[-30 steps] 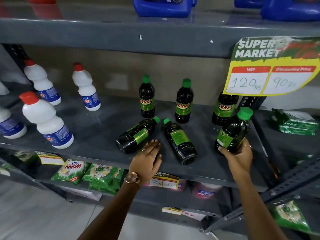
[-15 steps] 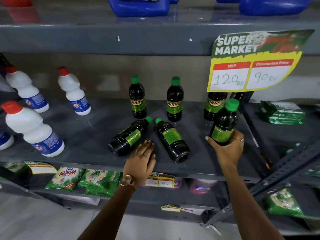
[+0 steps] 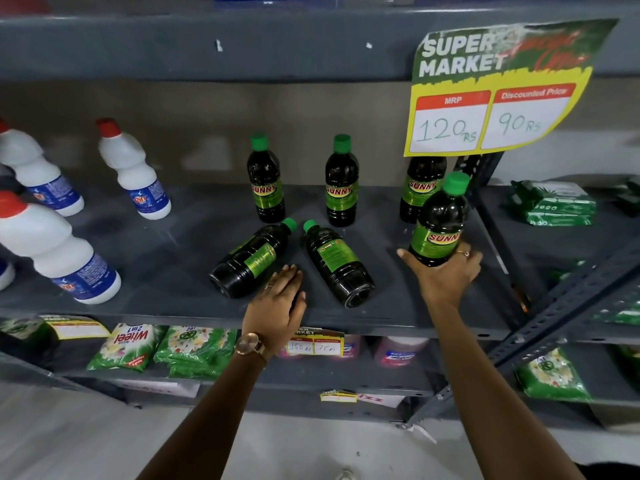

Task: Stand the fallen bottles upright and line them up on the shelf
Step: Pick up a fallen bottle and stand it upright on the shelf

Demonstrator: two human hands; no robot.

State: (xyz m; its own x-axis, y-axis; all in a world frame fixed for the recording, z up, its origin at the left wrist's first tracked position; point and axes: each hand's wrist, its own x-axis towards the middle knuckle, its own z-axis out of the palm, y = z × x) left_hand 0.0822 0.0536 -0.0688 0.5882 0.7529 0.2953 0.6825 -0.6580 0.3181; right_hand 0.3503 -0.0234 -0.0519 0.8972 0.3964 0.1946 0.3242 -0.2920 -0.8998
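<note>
Two dark green-capped bottles lie on their sides on the grey shelf (image 3: 166,271): the left fallen bottle (image 3: 251,259) and the right fallen bottle (image 3: 337,266), caps pointing to the back. My left hand (image 3: 277,303) rests flat on the shelf between them, fingers together, touching the left one's base side. My right hand (image 3: 445,275) grips the base of another dark bottle (image 3: 440,220), held nearly upright just above the shelf. Three matching bottles stand at the back: one (image 3: 265,181), a second (image 3: 341,183), and a third (image 3: 420,188) partly hidden behind the held bottle.
White red-capped bottles (image 3: 133,171) stand on the shelf's left part. A price sign (image 3: 491,91) hangs from the upper shelf above the right bottles. A slanted metal upright (image 3: 485,216) bounds the shelf on the right. Green packets (image 3: 554,204) lie beyond it and on the lower shelf.
My right hand has turned the held bottle more upright and brought it slightly back toward the standing row. My left hand has stayed by the left fallen bottle.
</note>
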